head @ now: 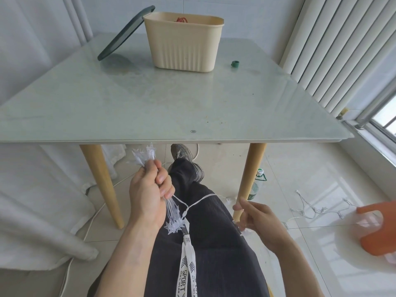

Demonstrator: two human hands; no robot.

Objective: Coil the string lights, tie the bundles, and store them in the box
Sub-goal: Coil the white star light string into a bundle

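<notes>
My left hand [147, 189] is wrapped tight around the bunch of string lights [171, 213], which points near to far over my lap. 1 wire [201, 199] runs right from it to my right hand [255, 215], which pinches it. The loose end [317, 207] lies on the floor, farther right. The box [184, 42] sits open, far across the table [150, 103].

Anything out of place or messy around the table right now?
Yes: part of the clear star-shaped string lights trails loose across the floor at right, uncoiled, and a plastic bottle stands by the table leg. The dark green lid leans against the beige ribbed box.
</notes>
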